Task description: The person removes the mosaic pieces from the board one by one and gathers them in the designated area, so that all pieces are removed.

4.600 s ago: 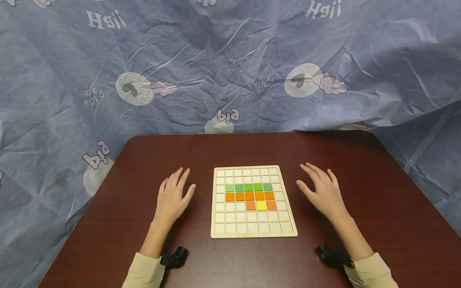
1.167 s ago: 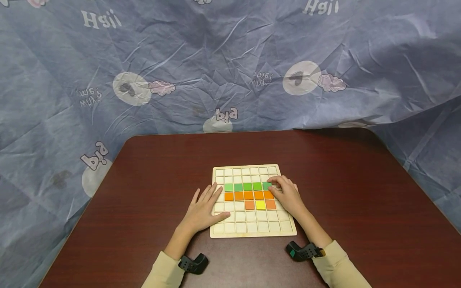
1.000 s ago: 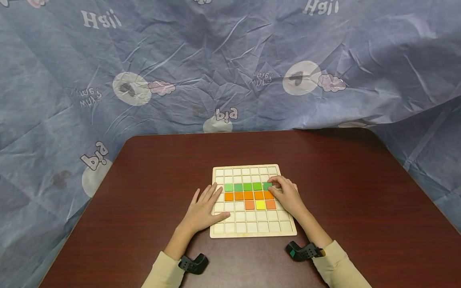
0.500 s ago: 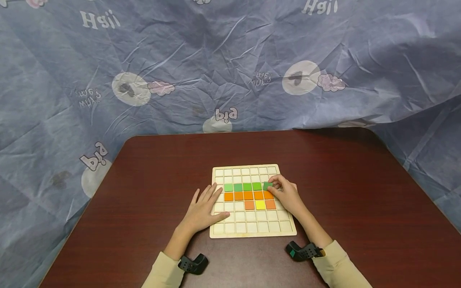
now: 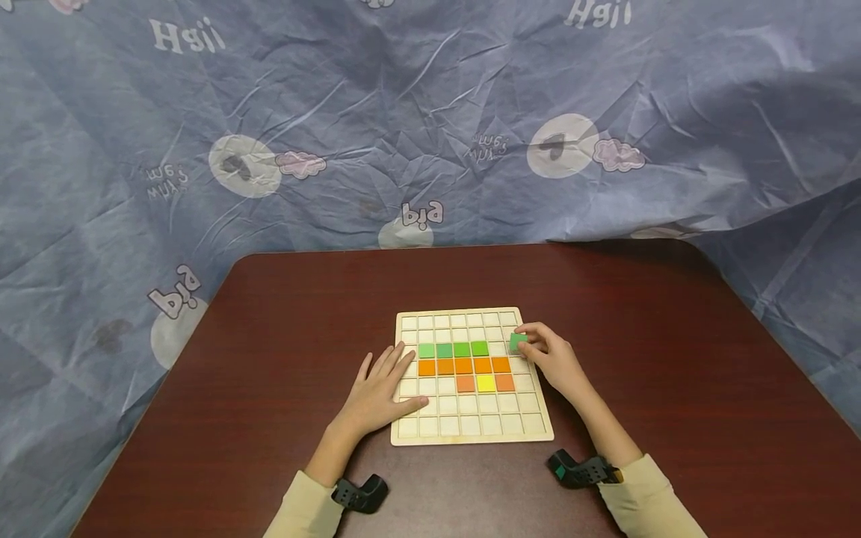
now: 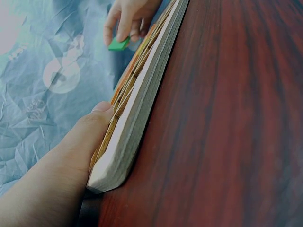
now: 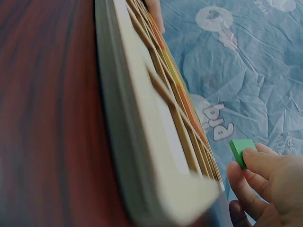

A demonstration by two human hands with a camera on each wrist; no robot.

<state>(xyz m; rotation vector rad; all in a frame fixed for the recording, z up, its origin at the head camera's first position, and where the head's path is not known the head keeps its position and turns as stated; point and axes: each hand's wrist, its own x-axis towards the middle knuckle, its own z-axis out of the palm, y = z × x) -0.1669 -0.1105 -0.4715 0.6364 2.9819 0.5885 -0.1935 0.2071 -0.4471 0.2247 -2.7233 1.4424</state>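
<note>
The left hand (image 5: 373, 400) lies across the left edge of the wooden grid board (image 5: 471, 441), fingers straight and grasping nothing, probably steadying it. Farther right, the right hand (image 5: 557, 362) pinches a green square tile (image 5: 518, 341) between thumb and fingertips, apparently to suit so small a piece, above the board's right edge.

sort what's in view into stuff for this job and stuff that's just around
Likely the job:
green tile, held up
wooden board
tiles on it: four green, five orange, two reddish, one yellow

Just around:
table
hanging cloth
wrist cameras
</note>
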